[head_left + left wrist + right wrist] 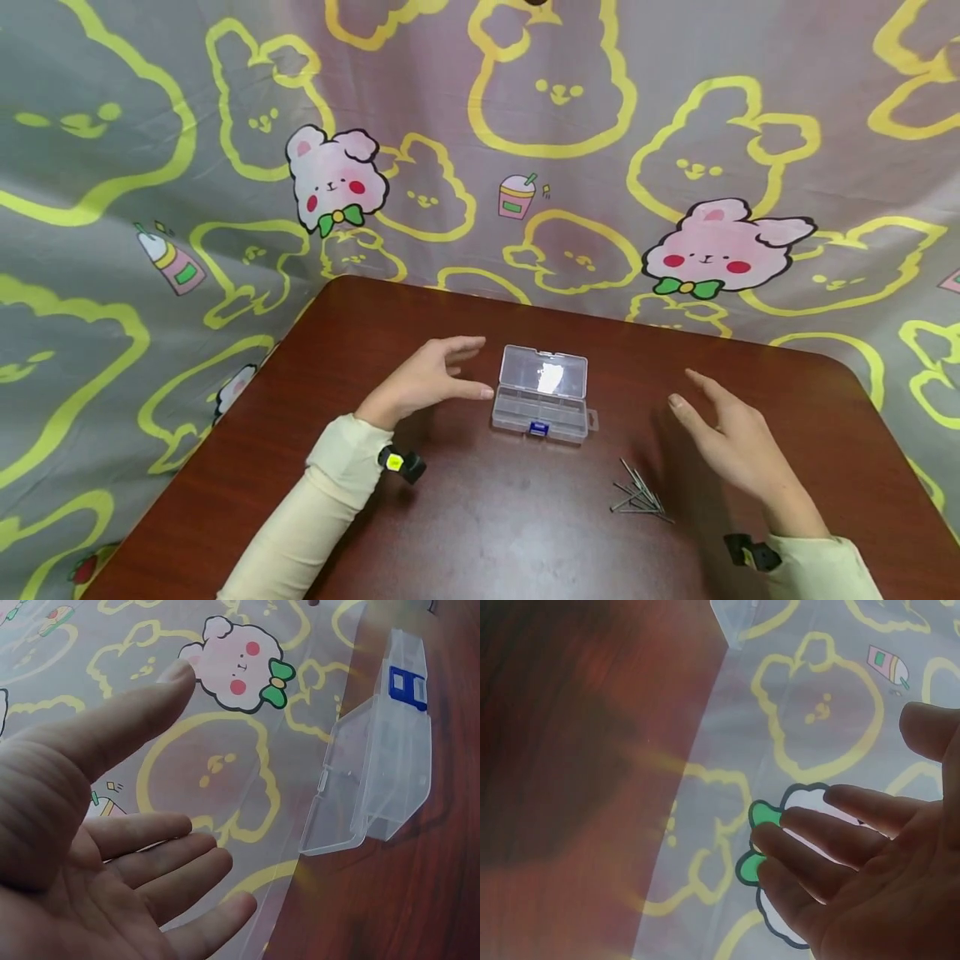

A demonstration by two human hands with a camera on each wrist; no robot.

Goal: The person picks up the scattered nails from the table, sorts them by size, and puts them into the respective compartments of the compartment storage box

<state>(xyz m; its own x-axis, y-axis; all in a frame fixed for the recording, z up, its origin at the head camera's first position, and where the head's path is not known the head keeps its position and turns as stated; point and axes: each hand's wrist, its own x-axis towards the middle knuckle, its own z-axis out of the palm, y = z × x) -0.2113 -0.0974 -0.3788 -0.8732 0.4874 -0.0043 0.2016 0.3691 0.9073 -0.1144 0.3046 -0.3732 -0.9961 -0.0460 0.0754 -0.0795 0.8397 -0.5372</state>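
A clear plastic compartment box point(542, 408) with a blue latch point(538, 428) lies on the table, its lid point(525, 371) raised at the back. My left hand point(423, 379) hovers just left of the box, fingers extended and nothing in them. In the left wrist view, the palm point(97, 907) faces the camera beside the box point(397, 757). To the right of some loose nails point(639, 496), my right hand point(738, 442) is held above the table with fingers spread and holding nothing. The right wrist view shows that hand point(885, 877) with straight fingers.
The dark reddish wooden table point(480, 533) has rounded far corners. A curtain point(420, 100) printed with cartoon rabbits hangs behind it and along its left side. Black bands point(401, 463) are worn on both wrists.
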